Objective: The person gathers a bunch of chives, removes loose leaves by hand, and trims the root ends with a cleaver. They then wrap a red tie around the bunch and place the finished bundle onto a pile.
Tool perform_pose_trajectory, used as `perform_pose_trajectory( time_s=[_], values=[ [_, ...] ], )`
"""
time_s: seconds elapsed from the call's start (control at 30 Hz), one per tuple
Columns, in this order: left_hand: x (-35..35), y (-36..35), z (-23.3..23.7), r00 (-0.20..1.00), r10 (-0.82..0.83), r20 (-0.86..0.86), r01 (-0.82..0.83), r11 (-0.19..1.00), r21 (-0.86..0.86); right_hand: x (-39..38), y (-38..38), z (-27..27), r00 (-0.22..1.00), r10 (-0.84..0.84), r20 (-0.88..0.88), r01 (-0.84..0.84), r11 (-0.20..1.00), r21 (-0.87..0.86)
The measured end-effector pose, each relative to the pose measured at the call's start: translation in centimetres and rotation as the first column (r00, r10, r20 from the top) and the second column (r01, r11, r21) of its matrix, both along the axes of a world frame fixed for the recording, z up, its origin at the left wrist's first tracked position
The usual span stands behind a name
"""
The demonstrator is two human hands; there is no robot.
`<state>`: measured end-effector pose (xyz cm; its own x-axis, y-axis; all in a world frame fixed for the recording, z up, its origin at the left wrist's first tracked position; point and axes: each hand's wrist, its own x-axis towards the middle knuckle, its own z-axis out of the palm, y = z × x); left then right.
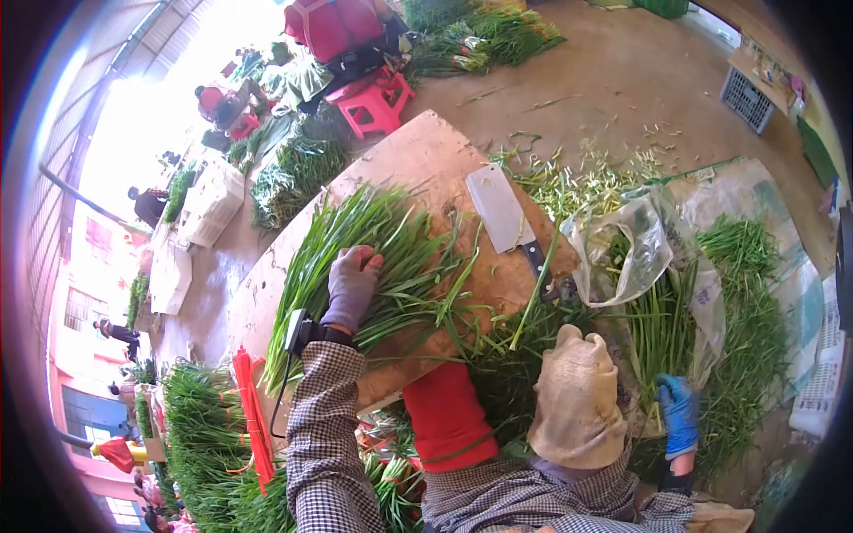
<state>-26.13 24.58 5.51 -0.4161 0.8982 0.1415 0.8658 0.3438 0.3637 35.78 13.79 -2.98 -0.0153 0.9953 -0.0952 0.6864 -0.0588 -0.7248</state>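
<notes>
I am pressing my left hand (351, 286), in a grey glove, down on the chives (391, 249). The palm is lying flat and the fingers are spreading only slightly bent, gripping nothing. The chives are lying in a loose fan across the middle of the wooden board (418, 151), with their tips pointing away from me.

My right hand (680, 416), in a blue glove, is reaching out low on my right, well apart from the left. Its fingers are curling closed around the lower end of a bunch of stalks (662, 342), which is rising into a crumpled clear plastic bag (622, 253) just beside the board.

A cleaver (499, 206) is resting flat on the far right part of the board, its dark handle pointing toward me. A heap of greens (751, 338) is spreading over a woven sack (755, 200) beyond my right hand. Pale trimmings (586, 178) are littering the floor behind the bag.

A beige cloth lump (577, 404) and something red (444, 417) are sitting between my arms; I cannot tell what they are. Tied bundles (200, 435) with red bands (251, 417) are standing at my lower left. A red stool (378, 102) is standing past the board.
</notes>
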Motion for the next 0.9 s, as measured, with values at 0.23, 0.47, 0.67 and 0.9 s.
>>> perform_pose_trajectory(
  time_s=[0.23, 0.47, 0.67, 0.9],
  values=[
    [-0.9, -1.3, -1.3, 0.878, -0.137, 0.459, 0.021, 0.968, 0.249, -0.8, -0.2, -0.6, 0.998, -0.006, -0.058, 0.007, 1.000, 0.017],
    [0.0, -2.0, -0.3, 0.855, -0.170, 0.490, 0.028, 0.959, 0.283, -0.5, -0.8, 0.0, 1.000, 0.006, 0.010, -0.006, 1.000, -0.006],
    [-0.5, -2.1, -0.8, 0.842, -0.185, 0.507, 0.025, 0.952, 0.307, -1.2, -0.9, 1.0, 1.000, -0.010, 0.028, 0.011, 0.999, -0.033],
    [0.7, -2.0, 0.8, 0.742, -0.117, 0.661, -0.082, 0.962, 0.262, -0.8, -1.5, 0.0, 1.000, -0.018, -0.003, 0.018, 1.000, 0.018]
  ],
)
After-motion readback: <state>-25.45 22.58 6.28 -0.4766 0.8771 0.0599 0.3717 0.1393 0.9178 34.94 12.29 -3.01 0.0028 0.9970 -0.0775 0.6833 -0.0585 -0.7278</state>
